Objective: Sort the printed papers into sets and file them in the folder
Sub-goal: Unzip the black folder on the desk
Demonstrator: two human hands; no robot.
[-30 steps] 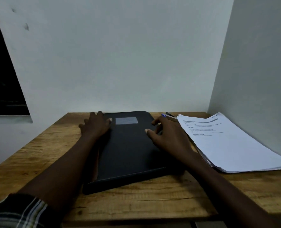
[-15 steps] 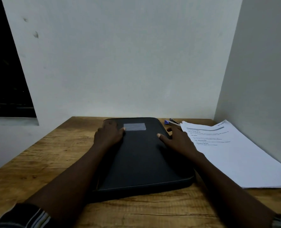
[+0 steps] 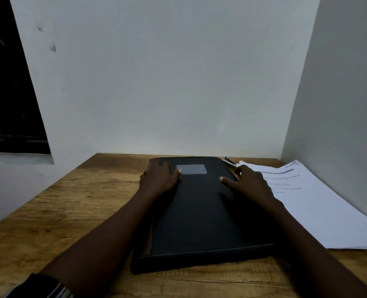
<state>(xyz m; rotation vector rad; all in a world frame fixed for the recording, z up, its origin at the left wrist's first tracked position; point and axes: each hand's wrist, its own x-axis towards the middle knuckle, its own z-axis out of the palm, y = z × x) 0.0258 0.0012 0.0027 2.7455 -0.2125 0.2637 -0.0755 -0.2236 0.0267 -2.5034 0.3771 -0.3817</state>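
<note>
Head view: closed black fabric folder on wooden table. Left hand lies flat, steadying it; right hand at its edge, probably to open it, grip unclear. White printed papers alongside, unfiled.

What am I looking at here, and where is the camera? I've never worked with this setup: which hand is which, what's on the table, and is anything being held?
There is no machine. These are a person's two bare hands, filmed by one wide-angle camera worn on the head, looking forward and down. So the left hand shows on the left and the right hand on the right.

On the wooden table lies a closed dark folder with a pale label near its far end. The left hand rests flat on its far left corner. The right hand's thumb lies on the cover and its fingers bend over the right edge; whether they grip it is unclear.

Right of the folder sits a stack of printed papers, untouched. A small dark thing, perhaps a pen, lies by the folder's far right corner. Nothing is lifted.
</note>
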